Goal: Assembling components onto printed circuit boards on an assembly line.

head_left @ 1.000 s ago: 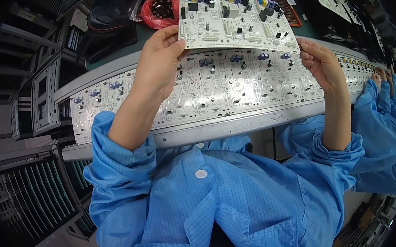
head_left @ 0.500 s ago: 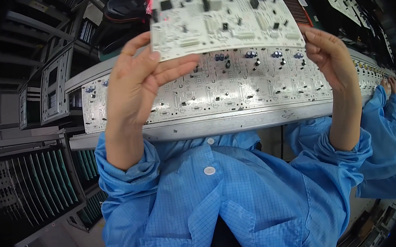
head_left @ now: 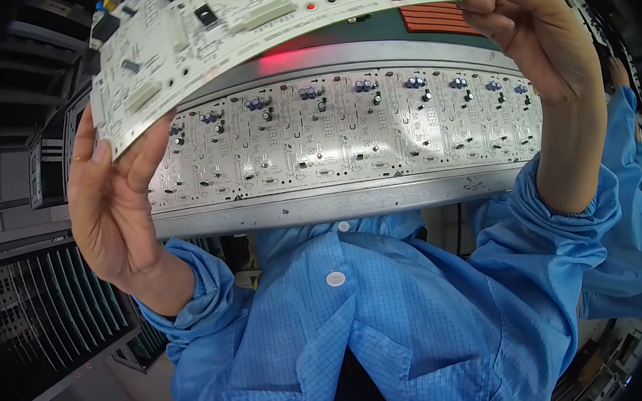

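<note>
Both my hands hold up a white circuit board [head_left: 230, 36] fitted with connectors, black parts and small components. My left hand [head_left: 118, 195] grips its lower left corner between thumb and fingers. At the right end, my right hand [head_left: 527, 22] pinches the edge. The board is tilted, its left end lower in the picture, and its top runs out of view. Below it, a row of white circuit boards [head_left: 338, 138] with blue and black capacitors lies along the metal-edged conveyor [head_left: 352, 201]; the held board and my left hand cover part of the row.
An orange-red slatted piece [head_left: 439, 20] lies on the green surface beyond the rail. To the left stands a black rack [head_left: 55, 300] with several upright boards. Another person's blue sleeve [head_left: 626, 197] and hand [head_left: 619, 71] show at the right. A red light glow [head_left: 282, 59] falls on the rail.
The held board has come nearer and up in the picture, and now tilts down at the left. My left hand has moved left and down, my right hand slightly up.
</note>
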`<state>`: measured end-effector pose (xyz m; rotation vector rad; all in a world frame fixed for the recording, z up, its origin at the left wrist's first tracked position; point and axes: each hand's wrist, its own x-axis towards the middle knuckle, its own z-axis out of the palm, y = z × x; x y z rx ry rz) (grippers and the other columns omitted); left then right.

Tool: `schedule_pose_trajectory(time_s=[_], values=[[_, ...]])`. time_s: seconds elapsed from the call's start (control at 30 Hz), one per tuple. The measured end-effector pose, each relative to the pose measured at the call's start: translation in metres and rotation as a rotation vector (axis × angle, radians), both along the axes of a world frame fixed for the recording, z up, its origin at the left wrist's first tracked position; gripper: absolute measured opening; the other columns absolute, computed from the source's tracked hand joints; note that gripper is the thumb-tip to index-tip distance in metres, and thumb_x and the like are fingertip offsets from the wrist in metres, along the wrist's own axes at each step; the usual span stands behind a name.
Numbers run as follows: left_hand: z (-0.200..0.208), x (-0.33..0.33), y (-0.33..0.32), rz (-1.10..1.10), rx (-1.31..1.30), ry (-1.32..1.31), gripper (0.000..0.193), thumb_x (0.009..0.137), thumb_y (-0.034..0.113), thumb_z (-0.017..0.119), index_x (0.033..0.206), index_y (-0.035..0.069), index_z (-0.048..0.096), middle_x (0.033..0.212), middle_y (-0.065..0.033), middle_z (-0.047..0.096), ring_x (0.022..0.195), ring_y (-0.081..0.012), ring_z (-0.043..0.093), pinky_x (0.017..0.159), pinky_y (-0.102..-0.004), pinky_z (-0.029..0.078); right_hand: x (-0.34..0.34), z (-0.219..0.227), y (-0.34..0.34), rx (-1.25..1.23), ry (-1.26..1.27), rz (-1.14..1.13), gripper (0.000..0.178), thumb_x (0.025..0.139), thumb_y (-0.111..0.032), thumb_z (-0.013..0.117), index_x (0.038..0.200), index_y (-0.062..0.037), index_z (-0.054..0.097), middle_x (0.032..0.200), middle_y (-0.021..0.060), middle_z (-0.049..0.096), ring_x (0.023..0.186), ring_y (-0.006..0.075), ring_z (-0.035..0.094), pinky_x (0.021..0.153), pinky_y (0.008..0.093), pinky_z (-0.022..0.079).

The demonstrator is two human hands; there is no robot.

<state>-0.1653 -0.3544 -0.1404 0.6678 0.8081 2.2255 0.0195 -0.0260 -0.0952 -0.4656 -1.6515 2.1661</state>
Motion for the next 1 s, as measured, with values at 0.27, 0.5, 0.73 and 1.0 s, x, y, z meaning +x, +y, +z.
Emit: schedule_pose_trajectory(time_s=[0.27, 0.5, 0.73, 1.0], values=[[-0.017, 0.001, -0.028, 0.065, 0.175, -0.085, 0.052, 0.095, -0.007, 0.03, 0.141, -0.014, 0.006, 0.144, -0.0403, 0.013, 0.132, -0.0588, 0.017, 0.106, -0.0645, 0.032, -0.056, -0.081, 0.056, 0.991, -0.185, -0.037, 0.031, 0.09, -0.002, 0.053, 0.119, -0.001, 0.063, 0.088, 0.0044, 0.064, 0.076, 0.0117, 0.056, 0.066, 0.0225, 0.046], [-0.034, -0.002, -0.067, 0.204, 0.175, -0.024, 0.056, 0.096, -0.007, 0.03, 0.144, -0.01, 0.003, 0.147, -0.038, 0.01, 0.134, -0.0556, 0.018, 0.107, -0.0618, 0.033, -0.073, -0.175, 0.082, 1.679, -0.199, -0.004, 0.042, 0.078, 0.011, 0.052, 0.112, -0.0095, 0.066, 0.105, 0.012, 0.059, 0.102, 0.0315, 0.048, 0.089, 0.0364, 0.044], [-0.051, -0.005, -0.081, 0.234, 0.157, 0.031, 0.057, 0.095, -0.007, 0.03, 0.145, -0.009, 0.001, 0.147, -0.0374, 0.012, 0.134, -0.0543, 0.02, 0.106, -0.0595, 0.037, -0.075, -0.162, 0.077, 1.622, -0.233, 0.022, 0.054, 0.073, 0.017, 0.049, 0.116, -0.012, 0.065, 0.109, 0.0105, 0.058, 0.104, 0.033, 0.046, 0.092, 0.0385, 0.043], [-0.054, -0.012, -0.087, 0.28, 0.174, 0.024, 0.059, 0.095, -0.007, 0.03, 0.145, -0.009, -0.001, 0.147, -0.0376, 0.008, 0.134, -0.0549, 0.019, 0.106, -0.0571, 0.039, -0.105, -0.166, 0.089, 1.726, -0.136, -0.03, 0.054, 0.076, 0.015, 0.051, 0.12, -0.0138, 0.061, 0.115, 0.009, 0.057, 0.109, 0.0334, 0.046, 0.096, 0.0377, 0.042]])
